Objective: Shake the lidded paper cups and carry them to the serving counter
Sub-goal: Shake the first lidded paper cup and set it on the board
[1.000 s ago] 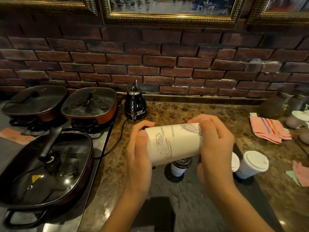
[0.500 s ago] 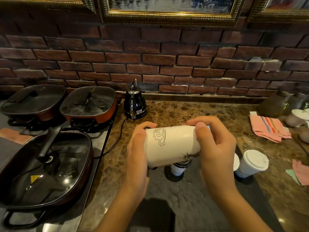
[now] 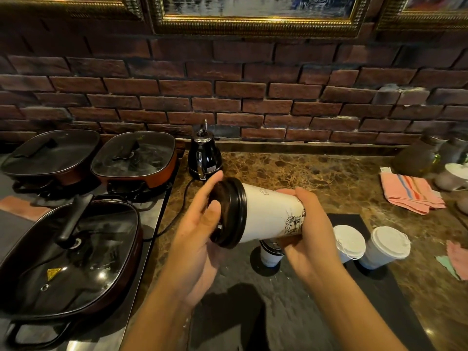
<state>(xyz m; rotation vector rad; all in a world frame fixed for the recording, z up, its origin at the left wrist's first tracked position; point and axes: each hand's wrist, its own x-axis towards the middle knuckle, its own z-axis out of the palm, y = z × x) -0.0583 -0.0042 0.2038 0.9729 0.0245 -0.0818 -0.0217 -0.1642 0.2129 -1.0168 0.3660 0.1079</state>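
Note:
A white paper cup [image 3: 271, 214] with a black lid and line drawings lies sideways in the air above the counter. My left hand [image 3: 200, 231] presses on the lid end, thumb and fingers on the rim. My right hand [image 3: 311, 231] cups the bottom end. Under it a small black-lidded cup [image 3: 269, 254] stands on a dark mat [image 3: 291, 312]. To the right stand two white-lidded cups [image 3: 350, 243] [image 3: 387, 245], upright and close together.
Three lidded electric pans [image 3: 71, 262] [image 3: 134, 158] [image 3: 50, 153] fill the left side. A black kettle [image 3: 204, 155] stands at the brick wall, its cord trailing forward. A pink striped cloth [image 3: 410, 193] and dishes [image 3: 453, 173] lie at the right. Brown marble counter [image 3: 316, 173] runs behind.
The cup has swung in my hands: its black lid, hidden before behind my left hand, now faces the camera, and its bottom end has tilted away to the right.

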